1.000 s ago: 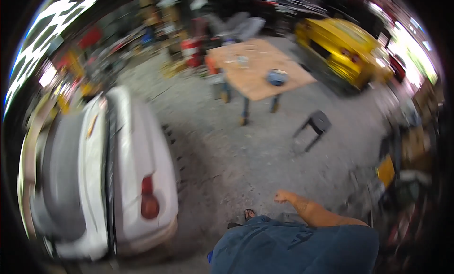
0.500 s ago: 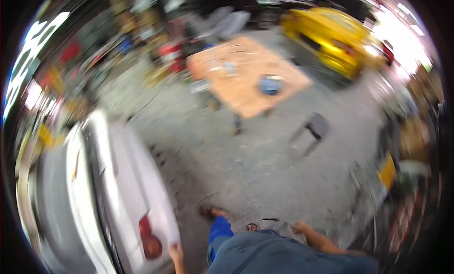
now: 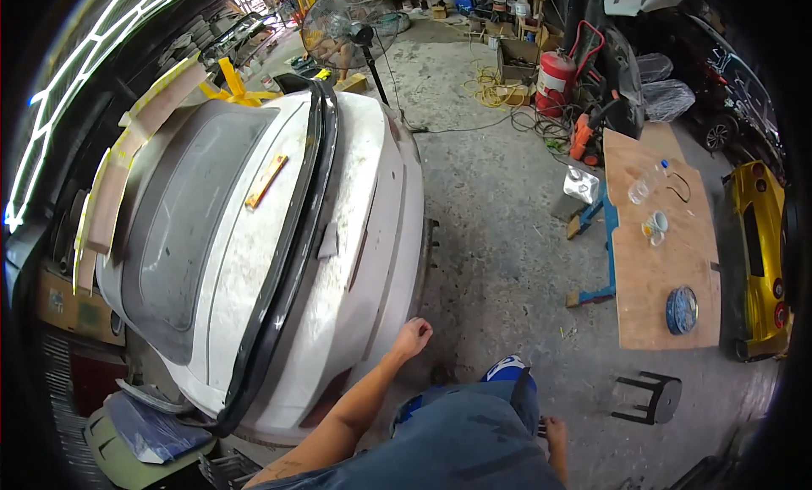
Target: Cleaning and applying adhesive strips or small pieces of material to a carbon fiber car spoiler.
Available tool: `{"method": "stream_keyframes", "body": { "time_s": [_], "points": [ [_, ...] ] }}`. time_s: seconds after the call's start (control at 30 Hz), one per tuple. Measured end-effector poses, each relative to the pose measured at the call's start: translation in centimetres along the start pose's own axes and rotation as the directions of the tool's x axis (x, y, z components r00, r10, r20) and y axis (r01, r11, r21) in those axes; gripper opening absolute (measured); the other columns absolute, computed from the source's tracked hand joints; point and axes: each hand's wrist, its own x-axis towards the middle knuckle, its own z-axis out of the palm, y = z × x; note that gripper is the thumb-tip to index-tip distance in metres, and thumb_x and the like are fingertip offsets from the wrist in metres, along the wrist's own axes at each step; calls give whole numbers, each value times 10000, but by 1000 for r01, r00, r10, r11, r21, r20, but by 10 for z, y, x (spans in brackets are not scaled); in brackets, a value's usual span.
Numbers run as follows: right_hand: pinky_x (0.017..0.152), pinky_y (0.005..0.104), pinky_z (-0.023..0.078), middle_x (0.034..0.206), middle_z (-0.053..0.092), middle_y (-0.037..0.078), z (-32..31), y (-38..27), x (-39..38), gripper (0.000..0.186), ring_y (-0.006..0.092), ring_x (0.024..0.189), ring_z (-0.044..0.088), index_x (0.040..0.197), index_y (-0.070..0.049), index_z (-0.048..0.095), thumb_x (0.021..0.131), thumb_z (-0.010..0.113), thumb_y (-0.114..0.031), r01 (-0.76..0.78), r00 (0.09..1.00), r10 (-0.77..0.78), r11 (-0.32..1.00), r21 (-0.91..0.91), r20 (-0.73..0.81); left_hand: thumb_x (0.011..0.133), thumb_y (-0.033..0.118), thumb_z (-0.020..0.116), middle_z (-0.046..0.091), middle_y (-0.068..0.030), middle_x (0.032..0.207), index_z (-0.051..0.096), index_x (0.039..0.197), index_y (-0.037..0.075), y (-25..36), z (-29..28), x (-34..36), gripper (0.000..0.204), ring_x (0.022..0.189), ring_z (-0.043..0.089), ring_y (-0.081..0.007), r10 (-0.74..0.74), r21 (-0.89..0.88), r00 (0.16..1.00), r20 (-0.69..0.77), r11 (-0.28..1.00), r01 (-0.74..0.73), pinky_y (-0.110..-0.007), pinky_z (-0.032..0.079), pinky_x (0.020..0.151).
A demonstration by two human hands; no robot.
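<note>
My left hand [image 3: 413, 338] hangs beside the rear side of a white car body [image 3: 359, 279], its fingers curled in with nothing showing between them. By my right hip, my right hand [image 3: 554, 431] is closed; what it holds, if anything, is too small to make out. A long black spoiler-like strip [image 3: 292, 245] runs across the car's rear. A small orange-and-yellow bar [image 3: 266, 181] lies on the white panel beyond that strip. On the near side sits a grey pad [image 3: 328, 240].
To the right, a wooden board [image 3: 668, 270] on blue legs carries a bottle, a cup and a round blue tin. Near it are a dark stool [image 3: 660, 400], a metal can [image 3: 580, 186] and a red fire extinguisher [image 3: 554, 82]. A standing fan [image 3: 362, 35] is behind the car.
My view has turned left, so the car now fills the left half and the board has shifted right. My left hand shows further from the tail light. The picture is sharper.
</note>
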Motion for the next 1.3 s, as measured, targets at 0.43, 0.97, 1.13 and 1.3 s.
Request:
{"method": "stream_keyframes", "body": {
  "time_s": [0.43, 0.97, 1.13, 1.3],
  "points": [
    [628, 372, 601, 921, 751, 157, -34, -334, 347, 292, 255, 755, 742, 1036, 51, 715, 961, 652, -223, -74, 991, 87, 990, -118, 102, 894, 268, 697, 734, -211, 900, 710, 951, 8, -36, -17, 242, 267, 864, 720, -375, -482, 218, 876, -30, 852, 476, -468, 553, 770],
    [570, 307, 561, 884, 743, 56, 105, -849, 691, 250, 150, 681, 694, 1070, -55, 715, 991, 663, -286, 184, 977, -149, 949, -255, 150, 838, 247, 765, 750, -228, 1003, 722, 1064, -4, -56, -47, 581, 341, 955, 733, -346, -695, -158, 717, 55, 703, 693, -442, 556, 835],
    [579, 335, 578, 823, 741, 97, 197, -887, 728, 244, 191, 690, 712, 1030, -33, 731, 986, 640, -255, -2, 967, 103, 917, -398, 233, 822, 221, 762, 766, -218, 1036, 740, 1130, 5, -55, -129, 708, 377, 951, 734, -293, -627, 40, 719, 299, 761, 647, -393, 553, 863],
    [617, 350, 585, 853, 744, 116, 275, -943, 824, 245, 209, 710, 713, 1047, -26, 725, 975, 635, -242, 666, 738, -271, 149, -731, 618, 870, 209, 700, 762, -220, 975, 741, 1094, 10, -64, -151, 736, 302, 906, 731, -303, -738, -327, 644, 200, 570, 754, -423, 551, 830]
  ]
}}
